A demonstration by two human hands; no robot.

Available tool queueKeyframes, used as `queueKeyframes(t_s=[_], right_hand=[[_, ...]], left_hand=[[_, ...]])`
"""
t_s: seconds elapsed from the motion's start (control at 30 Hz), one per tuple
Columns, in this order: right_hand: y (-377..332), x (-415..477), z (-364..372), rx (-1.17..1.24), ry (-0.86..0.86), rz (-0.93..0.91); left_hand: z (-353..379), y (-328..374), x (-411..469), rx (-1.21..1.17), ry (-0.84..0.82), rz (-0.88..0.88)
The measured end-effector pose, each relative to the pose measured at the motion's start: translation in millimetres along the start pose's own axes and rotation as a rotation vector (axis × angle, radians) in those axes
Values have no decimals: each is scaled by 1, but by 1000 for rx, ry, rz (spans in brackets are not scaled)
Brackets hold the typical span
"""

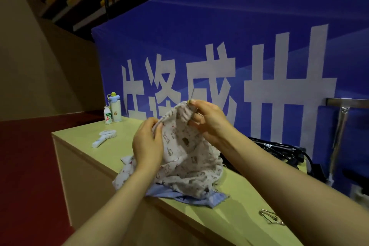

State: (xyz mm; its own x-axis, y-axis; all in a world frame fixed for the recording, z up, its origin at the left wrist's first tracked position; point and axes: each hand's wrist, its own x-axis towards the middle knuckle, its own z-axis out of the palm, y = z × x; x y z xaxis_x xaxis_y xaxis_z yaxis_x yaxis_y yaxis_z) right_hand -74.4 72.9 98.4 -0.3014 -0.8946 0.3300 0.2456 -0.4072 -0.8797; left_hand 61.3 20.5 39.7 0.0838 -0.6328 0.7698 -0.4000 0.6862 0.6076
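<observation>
Head view: cloth (189, 156), printed, is held up over the table (79, 136), its lower folds resting on a blue cloth (199, 198) at the near edge. A thin rod (192, 97) pokes up from the cloth's top edge; this looks like threading through a hem, begun but not finished, remainder of hem not readable. Left hand (147, 144) pinches the gathered edge, fingers curled. Right hand (209, 118), higher, pinches rod and cloth together at the peak. Both forearms are raised clear of the table. Pins (269, 216) lie near the right forearm; fan (104, 138) well apart
</observation>
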Motion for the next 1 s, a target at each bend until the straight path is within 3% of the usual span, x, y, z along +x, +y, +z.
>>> queueKeyframes(t_s=[0.13, 0.23, 0.33, 0.43, 0.6, 0.67, 0.77, 0.87, 1.0], right_hand=[[-20, -6, 40, 67, -103, -33], [-25, -14, 63, 72, -182, -17], [-25, -25, 81, -91, -222, 1], [-25, -42, 95, -309, -248, -4], [-32, -72, 107, -243, -257, 50], [-32, -80, 109, -185, -226, 61], [-24, -90, 103, -207, -153, 78], [-6, -102, 79, -515, -95, 90], [27, -114, 41, -840, -133, 54]], left_hand=[[-21, 15, 12, 200, 242, 127], [-28, 26, 2, 98, 245, 255], [-39, 33, -8, -82, 163, 138], [-54, 34, -13, -115, 195, 14], [-85, 40, -19, -76, 244, 63], [-98, 42, -18, -170, 127, 31], [-113, 34, -17, -269, -178, -90], [-120, 20, -20, -460, -488, -371], [-110, 9, -28, -389, -596, -579]])
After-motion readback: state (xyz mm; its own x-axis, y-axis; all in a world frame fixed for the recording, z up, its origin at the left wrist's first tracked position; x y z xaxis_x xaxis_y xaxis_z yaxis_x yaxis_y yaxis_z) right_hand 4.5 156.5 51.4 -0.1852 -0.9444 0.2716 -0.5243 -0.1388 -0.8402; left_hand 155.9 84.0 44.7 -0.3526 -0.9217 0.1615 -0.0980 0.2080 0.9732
